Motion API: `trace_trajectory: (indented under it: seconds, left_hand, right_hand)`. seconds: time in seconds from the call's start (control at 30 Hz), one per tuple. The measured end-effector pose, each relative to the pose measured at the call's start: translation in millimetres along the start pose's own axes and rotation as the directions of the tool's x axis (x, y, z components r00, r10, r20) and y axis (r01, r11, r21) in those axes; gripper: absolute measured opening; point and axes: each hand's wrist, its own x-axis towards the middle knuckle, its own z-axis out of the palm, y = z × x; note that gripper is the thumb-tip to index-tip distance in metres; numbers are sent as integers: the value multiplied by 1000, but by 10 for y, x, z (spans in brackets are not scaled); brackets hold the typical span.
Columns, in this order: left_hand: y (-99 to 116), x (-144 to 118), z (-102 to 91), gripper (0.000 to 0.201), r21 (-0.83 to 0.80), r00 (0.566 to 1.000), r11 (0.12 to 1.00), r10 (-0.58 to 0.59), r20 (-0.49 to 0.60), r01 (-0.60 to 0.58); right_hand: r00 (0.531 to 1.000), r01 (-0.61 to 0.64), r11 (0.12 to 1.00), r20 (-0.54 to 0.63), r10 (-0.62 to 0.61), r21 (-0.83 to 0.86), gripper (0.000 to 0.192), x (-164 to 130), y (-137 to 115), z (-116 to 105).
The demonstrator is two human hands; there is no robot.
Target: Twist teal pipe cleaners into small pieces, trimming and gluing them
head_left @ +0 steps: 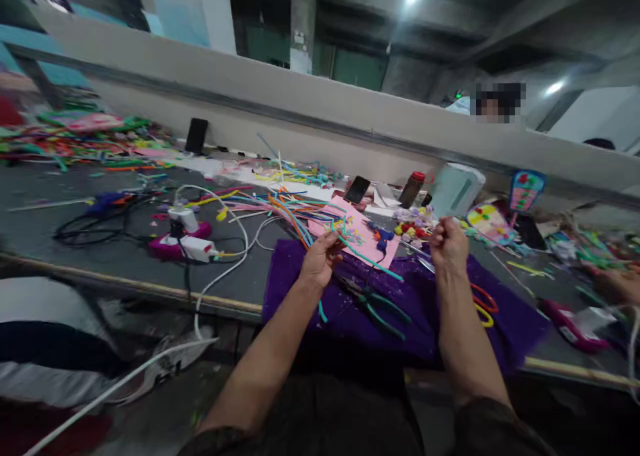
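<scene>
My left hand (320, 259) is closed on a teal pipe cleaner (373, 261), bent near the fingers, with one length reaching right. My right hand (450, 246) is raised with its fingers pinched together; whatever may be between them is too small to see. Under both hands a purple cloth (293, 279) covers the table edge. Pliers with green handles (385, 316) lie on it between my forearms. Beyond, a blue glue gun (383, 236) rests on a pink sheet (323, 227) with small yellow pieces. Red and yellow loops (484, 299) sit beside my right forearm.
Loose pipe cleaners (287, 219) lie behind my left hand. To the left are a magenta power strip (173, 246) and a white cable (225, 276). A phone (357, 189), a bottle (413, 188) and decorated fan shapes (526, 191) stand behind. Another person's hand (617, 283) is at the right.
</scene>
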Motion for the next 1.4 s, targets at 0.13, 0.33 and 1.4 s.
trace_trajectory:
  seconds: [0.13, 0.33, 1.4]
  left_hand:
    - [35, 5, -8, 15, -31, 997, 1000, -3, 79, 5]
    - [-10, -2, 1, 15, 25, 995, 999, -46, 90, 44]
    - [-92, -24, 94, 29, 398, 994, 915, 95, -57, -64]
  right_hand:
    - [996, -63, 998, 58, 64, -15, 33, 2, -12, -14]
    - [852, 178, 791, 494, 173, -585, 20, -388, 328, 306]
    - [614, 207, 724, 664, 427, -658, 27, -804, 444, 573]
